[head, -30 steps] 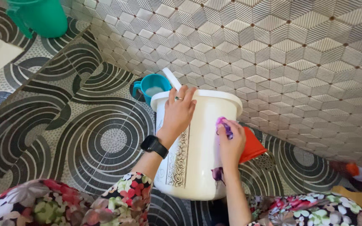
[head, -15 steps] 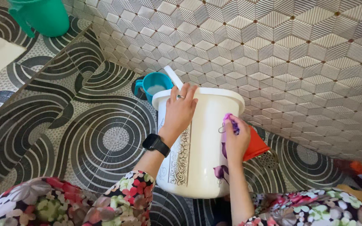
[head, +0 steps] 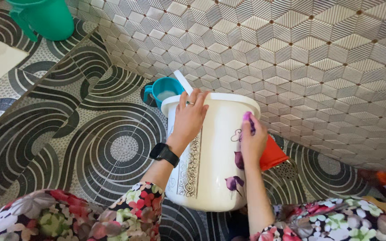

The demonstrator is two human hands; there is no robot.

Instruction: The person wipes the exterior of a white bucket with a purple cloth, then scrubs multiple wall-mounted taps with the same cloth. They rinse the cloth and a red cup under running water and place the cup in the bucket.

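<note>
**Scrubbing the upper side of the white bucket**

I have my left hand [head: 190, 117] spread flat, fingers wide, over the rim of the white bucket [head: 211, 156], which stands on the patterned floor [head: 112, 147] against the tiled wall [head: 291, 58], at centre of my view. My right hand [head: 252, 143] is pinched shut on a small purple scrubber [head: 248, 120], pressed to the bucket's side just under the rim, at about 2 o'clock from the printed purple flowers [head: 235, 180].

To do this well, I judge I should keep the left palm bearing down so the bucket cannot rock or turn, and work the scrubber in short strokes with even pressure along the curved wall.

A teal mug [head: 164, 91] with a white handle sticking out sits touching or just behind the bucket at 11 o'clock. An orange-red plastic piece [head: 271, 154] lies at 3 o'clock beside a floor drain [head: 287, 168], close to my right wrist, and may crowd lower strokes. A green jug [head: 45, 18] stands well apart at 10 o'clock.
</note>
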